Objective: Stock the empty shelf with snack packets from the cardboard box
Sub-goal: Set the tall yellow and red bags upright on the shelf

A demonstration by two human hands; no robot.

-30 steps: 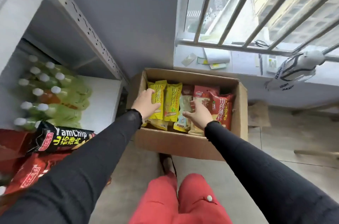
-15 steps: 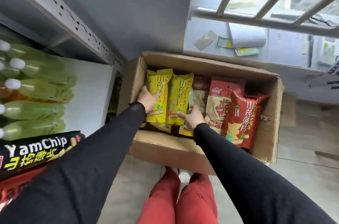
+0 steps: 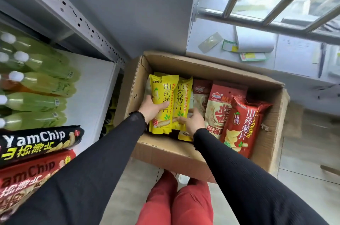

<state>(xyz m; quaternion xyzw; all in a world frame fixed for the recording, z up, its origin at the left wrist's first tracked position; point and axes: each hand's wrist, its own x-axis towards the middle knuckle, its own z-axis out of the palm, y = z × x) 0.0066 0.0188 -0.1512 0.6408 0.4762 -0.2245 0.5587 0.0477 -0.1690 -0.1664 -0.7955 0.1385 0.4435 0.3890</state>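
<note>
An open cardboard box (image 3: 171, 153) stands on the floor below me, packed with upright snack packets. My left hand (image 3: 151, 108) grips the leftmost yellow packet (image 3: 163, 95), thumb across its front. My right hand (image 3: 193, 120) holds the lower end of the second yellow packet (image 3: 181, 99) beside it. Right of them stand a beige-and-red packet (image 3: 218, 112) and a red yam-chip packet (image 3: 242, 125). The white shelf (image 3: 92, 95) is at the left, with a bare patch near its right end.
Green drink bottles (image 3: 40, 84) lie on the shelf's left part. Black (image 3: 36, 141) and red (image 3: 27, 175) YamChip packets lie at the lower left. A perforated shelf upright (image 3: 77, 20) crosses above. A windowsill with papers (image 3: 253, 44) is behind the box.
The view has tilted down and closer to the box. My left hand has closed round the leftmost yellow packet, and my right hand has moved left from the middle packets onto the second yellow one.
</note>
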